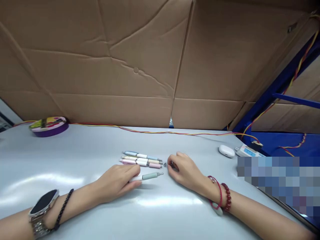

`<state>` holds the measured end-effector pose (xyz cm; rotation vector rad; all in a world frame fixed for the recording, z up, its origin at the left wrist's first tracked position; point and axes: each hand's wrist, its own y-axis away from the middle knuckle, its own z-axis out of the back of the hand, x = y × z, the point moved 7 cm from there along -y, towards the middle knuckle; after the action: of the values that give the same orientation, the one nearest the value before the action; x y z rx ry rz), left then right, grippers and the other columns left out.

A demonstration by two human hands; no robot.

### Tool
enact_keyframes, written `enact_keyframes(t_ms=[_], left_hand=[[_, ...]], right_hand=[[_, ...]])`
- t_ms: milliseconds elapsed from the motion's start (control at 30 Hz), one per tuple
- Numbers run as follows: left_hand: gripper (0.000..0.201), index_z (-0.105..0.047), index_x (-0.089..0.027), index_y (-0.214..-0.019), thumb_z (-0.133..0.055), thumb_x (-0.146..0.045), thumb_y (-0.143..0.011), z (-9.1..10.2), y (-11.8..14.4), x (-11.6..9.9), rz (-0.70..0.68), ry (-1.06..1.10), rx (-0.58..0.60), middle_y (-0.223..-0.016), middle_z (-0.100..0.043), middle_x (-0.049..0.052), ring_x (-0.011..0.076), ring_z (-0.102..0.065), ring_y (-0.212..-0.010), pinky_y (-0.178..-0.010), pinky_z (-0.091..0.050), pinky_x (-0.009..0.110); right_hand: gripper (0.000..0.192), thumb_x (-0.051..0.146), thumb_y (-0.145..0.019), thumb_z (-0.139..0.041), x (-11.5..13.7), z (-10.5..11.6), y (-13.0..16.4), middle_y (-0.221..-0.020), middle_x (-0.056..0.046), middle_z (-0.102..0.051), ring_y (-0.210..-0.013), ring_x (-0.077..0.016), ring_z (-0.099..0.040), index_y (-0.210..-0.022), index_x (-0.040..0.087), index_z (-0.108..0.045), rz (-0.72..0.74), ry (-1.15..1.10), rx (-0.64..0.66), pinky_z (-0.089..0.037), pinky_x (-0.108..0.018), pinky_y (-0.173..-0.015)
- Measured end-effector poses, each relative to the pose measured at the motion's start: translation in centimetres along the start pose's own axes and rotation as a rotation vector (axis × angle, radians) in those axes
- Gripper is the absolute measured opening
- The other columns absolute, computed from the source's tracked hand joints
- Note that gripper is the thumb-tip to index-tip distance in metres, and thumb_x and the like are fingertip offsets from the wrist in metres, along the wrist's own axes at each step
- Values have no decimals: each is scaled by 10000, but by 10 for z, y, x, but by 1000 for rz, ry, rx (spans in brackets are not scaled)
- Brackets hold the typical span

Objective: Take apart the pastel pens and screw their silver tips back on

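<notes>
My left hand (122,180) is closed around a white pen with a pale green grip (150,176), its metal tip pointing right. Just behind it, three pens lie side by side: a blue and white pen (142,155), a cream and white pen (142,160) and a pink and white pen (142,163). To the right of their tips, my right hand (183,170) rests on the table with curled fingers. A small dark ring-like piece (165,164) lies by its fingertips. Something dark shows inside the curl, too small to name.
A round purple tin (49,126) stands at the back left. Twisted red and yellow wires (150,132) run along the back edge before a cardboard wall (125,66). At the right lie a white earbud case (226,151) and a power strip (249,150), near a blue metal frame (265,90).
</notes>
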<state>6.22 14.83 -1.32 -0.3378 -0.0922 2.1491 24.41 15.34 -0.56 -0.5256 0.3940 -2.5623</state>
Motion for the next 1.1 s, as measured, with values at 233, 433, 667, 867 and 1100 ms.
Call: enact_keyframes(t_ms=[233, 433, 667, 867, 1100], left_hand=[[313, -367, -209, -752, -267, -439, -940, -2, -2, 5, 46, 73, 63, -620, -513, -24, 150, -459, -518, -506, -281, 234], [336, -376, -202, -692, -243, -364, -954, -3, -3, 1, 2, 3, 86, -612, -522, -13, 150, -459, -524, -506, -271, 245], [335, -383, -202, -698, -258, -368, -961, -5, -1, 1, -16, 18, 82, -623, -525, -18, 147, -467, -533, -513, -271, 248], [329, -387, -203, -699, -258, -354, -962, -6, -1, 2, -16, 37, 83, -620, -520, -22, 142, -461, -528, -504, -264, 247], [333, -392, -202, -686, -262, -341, -959, -5, -2, 0, -20, 33, 93, -616, -513, -24, 139, -448, -524, -495, -263, 251]], right_hand=[[96, 119, -841, -422, 2, -2, 1, -682, 3, -540, -577, -128, -463, -830, 185, -491, 40, -43, 50, -330, -234, -538], [109, 142, -840, -429, 7, 10, 7, -662, 6, -539, -544, -119, -455, -870, 183, -525, 36, -214, -50, -351, -230, -518], [91, 193, -881, -475, 20, 10, 15, -755, -2, -562, -633, -115, -493, -857, 207, -562, -100, -634, -28, -409, -217, -565], [94, 132, -824, -526, 23, 6, 16, -747, 6, -583, -643, -113, -530, -876, 204, -558, -59, -660, 24, -442, -213, -589], [64, 183, -845, -560, 21, 1, 16, -808, -6, -618, -684, -120, -560, -902, 210, -570, -94, -653, 67, -453, -212, -586]])
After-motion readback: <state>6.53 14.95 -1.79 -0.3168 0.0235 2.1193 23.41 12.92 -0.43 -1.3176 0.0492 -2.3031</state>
